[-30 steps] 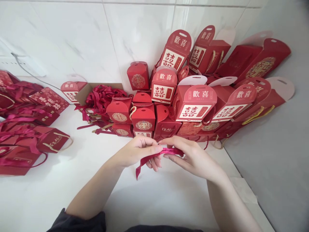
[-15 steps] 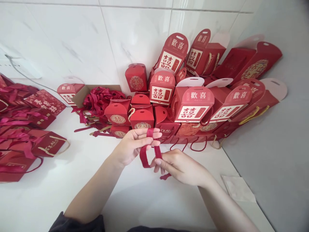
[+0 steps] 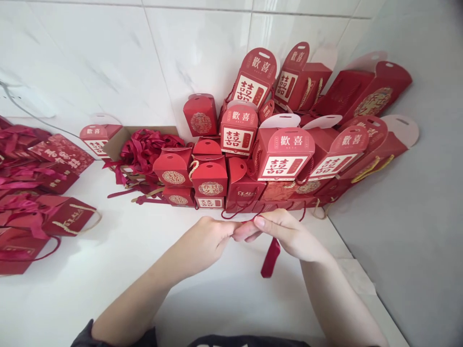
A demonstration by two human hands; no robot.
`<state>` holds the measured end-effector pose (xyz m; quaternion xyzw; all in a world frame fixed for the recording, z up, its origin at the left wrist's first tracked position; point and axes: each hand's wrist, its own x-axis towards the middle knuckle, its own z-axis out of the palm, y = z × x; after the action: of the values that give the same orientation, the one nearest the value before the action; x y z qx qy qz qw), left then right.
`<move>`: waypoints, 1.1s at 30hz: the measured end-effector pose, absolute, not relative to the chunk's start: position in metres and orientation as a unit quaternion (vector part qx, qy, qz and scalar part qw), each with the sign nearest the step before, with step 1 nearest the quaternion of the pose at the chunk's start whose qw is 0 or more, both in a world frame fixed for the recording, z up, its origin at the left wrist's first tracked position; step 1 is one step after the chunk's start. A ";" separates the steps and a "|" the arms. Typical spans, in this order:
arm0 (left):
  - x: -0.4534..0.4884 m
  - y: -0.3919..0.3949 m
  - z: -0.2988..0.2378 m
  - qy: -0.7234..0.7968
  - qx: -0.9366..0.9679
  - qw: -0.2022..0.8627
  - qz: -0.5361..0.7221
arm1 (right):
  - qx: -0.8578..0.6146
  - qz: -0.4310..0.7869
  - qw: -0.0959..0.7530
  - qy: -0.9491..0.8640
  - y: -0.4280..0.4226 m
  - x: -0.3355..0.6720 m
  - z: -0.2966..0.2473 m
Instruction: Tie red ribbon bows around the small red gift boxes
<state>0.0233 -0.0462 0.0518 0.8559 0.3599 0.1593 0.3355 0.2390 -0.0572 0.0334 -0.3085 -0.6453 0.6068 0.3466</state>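
Note:
A dark red ribbon (image 3: pixel 270 259) is between my two hands above the white table, one cut end hanging below my right hand. My left hand (image 3: pixel 208 243) is closed with its back toward me; its fingertips reach the right hand, and a thin strip of ribbon shows along them. The thumb and fingers of my right hand (image 3: pixel 291 233) pinch the ribbon there. Most of the ribbon is hidden in the fingers. Just behind the hands stand stacked red gift boxes (image 3: pixel 210 180) with gold and white prints and cord handles.
An open cardboard box (image 3: pixel 117 142) at the back holds a heap of red ribbons (image 3: pixel 152 147). More red boxes (image 3: pixel 70 217) with ribbons stand at the left. A tiled wall (image 3: pixel 90 53) lies behind, and a grey panel (image 3: pixel 415 202) bounds the right side.
The ribbon loop that showed around my left fingers is now mostly hidden. My left hand has turned over and moved right, meeting my right hand; the ribbon end hangs lower.

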 end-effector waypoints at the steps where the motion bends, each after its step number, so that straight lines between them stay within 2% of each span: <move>1: 0.024 -0.045 0.051 0.364 0.852 0.339 0.163 | -0.306 0.613 0.353 -0.637 -0.056 0.239 0.034; 3: 0.023 -0.040 0.049 0.368 0.817 0.401 0.192 | -0.310 0.591 0.361 -0.652 -0.056 0.241 0.040; 5: 0.019 -0.032 0.051 0.367 0.737 0.519 0.232 | -0.325 0.534 0.341 -0.702 -0.059 0.250 0.051; 8: 0.005 -0.022 0.056 0.358 0.594 0.662 0.283 | -0.376 0.421 0.253 -0.786 -0.067 0.275 0.063; 13: -0.011 -0.017 0.063 0.359 0.472 0.740 0.318 | -0.554 0.161 0.150 -0.803 -0.079 0.317 0.052; 16: -0.002 -0.020 0.061 0.356 0.427 0.766 0.322 | -0.540 0.096 0.174 -0.818 -0.083 0.307 0.051; 20: 0.019 -0.024 0.052 0.333 0.394 0.790 0.330 | -0.409 0.042 0.324 -0.852 -0.081 0.255 0.059; 24: 0.031 -0.027 0.042 0.348 0.363 0.789 0.354 | -0.326 -0.050 0.309 -0.892 -0.072 0.209 0.049; 27: 0.033 -0.025 0.036 0.367 0.406 0.765 0.339 | -0.290 -0.025 0.351 -0.890 -0.068 0.198 0.038; 29: 0.033 -0.022 0.032 0.366 0.486 0.730 0.312 | -0.263 0.035 0.401 -0.877 -0.069 0.200 0.036; 33: 0.033 -0.020 0.029 0.375 0.648 0.629 0.209 | -0.300 0.287 0.456 -0.787 -0.074 0.213 0.045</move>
<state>0.0329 -0.0195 0.0289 0.6484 0.3749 0.2086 0.6289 0.2130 -0.0743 0.0449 -0.3004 -0.7874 0.2867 0.4556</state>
